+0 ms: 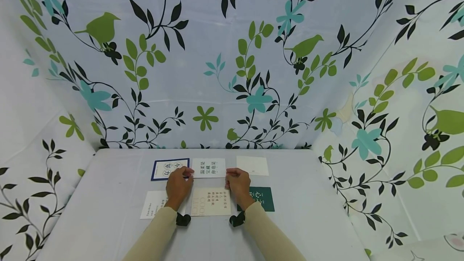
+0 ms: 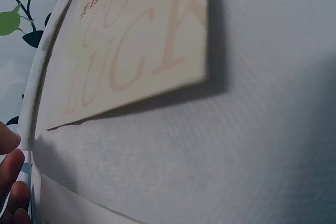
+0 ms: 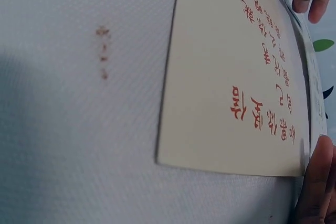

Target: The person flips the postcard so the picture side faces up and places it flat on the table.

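Observation:
A white card with dark printed characters [image 1: 209, 168] lies in the middle of the back row in the head view. My left hand [image 1: 179, 186] pinches its left edge between thumb and fingers. At the opposite edge, my right hand [image 1: 239, 184] holds it the same way, fingers bent. Between my wrists lies a cream card [image 1: 211, 201] with red characters; its faint "LUCK" lettering [image 2: 131, 56] shows large in the left wrist view. My left hand overlaps a blue-bordered card [image 1: 156, 170] and a white card with small print [image 1: 152, 204]. A green card [image 1: 266, 199] is partly hidden by my right hand.
A plain off-white card [image 1: 252, 166] lies at the back right of the group. All the cards rest on a white cloth-covered table [image 1: 108, 196]. A leaf-and-bird patterned curtain [image 1: 217, 71] rises behind the table's far edge and at its sides.

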`<state>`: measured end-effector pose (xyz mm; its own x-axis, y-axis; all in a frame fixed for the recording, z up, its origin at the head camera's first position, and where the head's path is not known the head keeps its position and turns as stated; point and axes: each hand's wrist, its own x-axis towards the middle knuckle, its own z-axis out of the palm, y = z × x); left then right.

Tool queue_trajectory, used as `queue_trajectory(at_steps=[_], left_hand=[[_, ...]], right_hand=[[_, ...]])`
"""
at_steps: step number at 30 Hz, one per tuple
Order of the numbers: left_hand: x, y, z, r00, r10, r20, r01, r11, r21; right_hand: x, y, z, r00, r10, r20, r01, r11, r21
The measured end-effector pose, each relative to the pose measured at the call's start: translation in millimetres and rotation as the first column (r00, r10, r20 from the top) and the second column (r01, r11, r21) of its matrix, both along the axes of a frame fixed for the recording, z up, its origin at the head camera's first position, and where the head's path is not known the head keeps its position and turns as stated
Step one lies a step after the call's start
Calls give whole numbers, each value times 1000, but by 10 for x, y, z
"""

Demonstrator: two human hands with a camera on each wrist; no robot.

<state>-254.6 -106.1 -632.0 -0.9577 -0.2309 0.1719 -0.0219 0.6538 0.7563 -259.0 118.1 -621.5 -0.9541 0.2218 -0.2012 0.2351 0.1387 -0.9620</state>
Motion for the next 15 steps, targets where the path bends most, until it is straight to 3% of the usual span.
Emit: queue_trajectory(at_steps=[15], left_hand=[[-27, 97, 39, 1000, 4, 6, -4, 999, 35]], right_hand=[[-11, 55, -4, 1000, -21, 12, 21, 1000, -5]])
